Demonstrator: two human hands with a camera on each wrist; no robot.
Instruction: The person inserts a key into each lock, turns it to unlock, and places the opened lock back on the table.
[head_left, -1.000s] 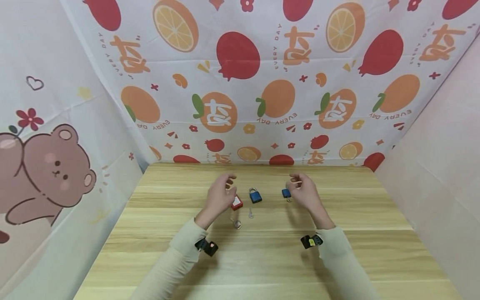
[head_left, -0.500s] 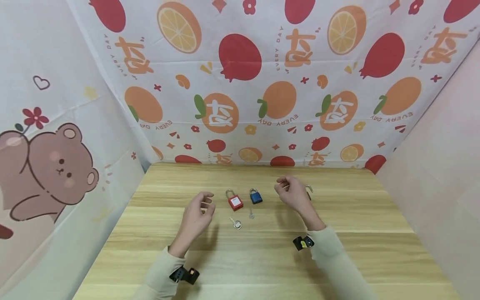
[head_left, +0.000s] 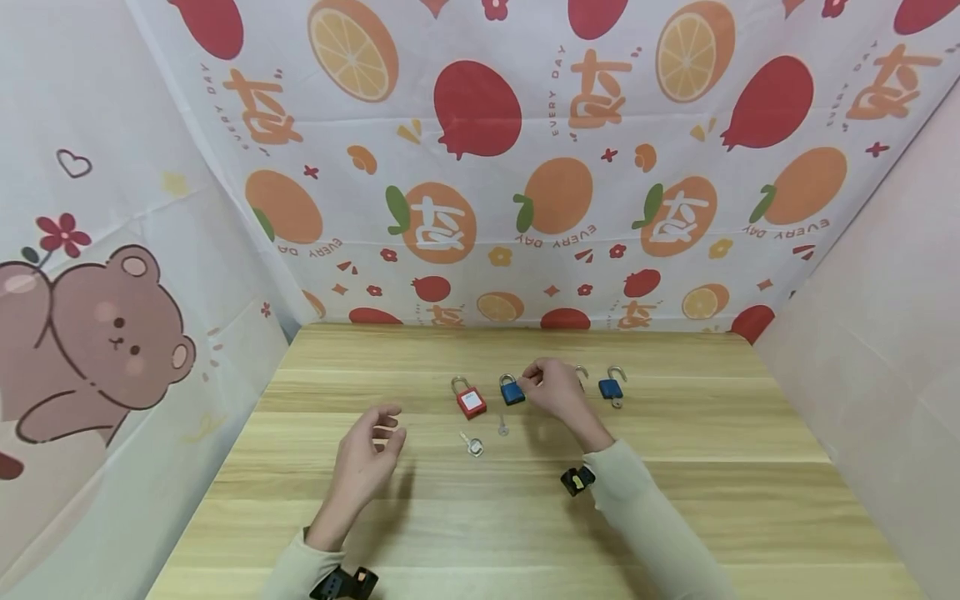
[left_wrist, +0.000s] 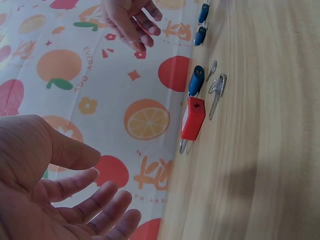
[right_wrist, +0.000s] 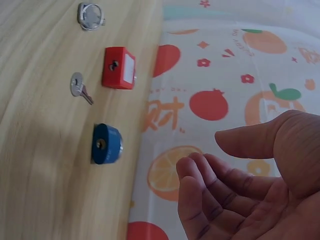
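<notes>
My right hand [head_left: 557, 389] hovers just right of a blue padlock [head_left: 512, 391] whose shackle is closed. Loosely bent, its fingers hold nothing in the right wrist view, where that blue padlock [right_wrist: 107, 144] stands apart from them. Left of it lies a red padlock [head_left: 471, 402] with a white label. A small key [head_left: 503, 430] and a larger key [head_left: 474, 447] lie in front of these padlocks. My left hand [head_left: 363, 454] is raised over the table, left of the red padlock, with relaxed fingers and nothing held.
On the right lies another blue padlock [head_left: 611, 389] with its shackle open and a key in it. Beside it, an open shackle [head_left: 582, 372] shows behind my right hand, its body hidden. The wooden table [head_left: 480, 525] meets a fruit-printed cloth [head_left: 480, 208] at the back.
My right hand has moved left from the right-hand padlocks to the middle blue one. My left hand has drawn back from the red padlock, leftward and toward me.
</notes>
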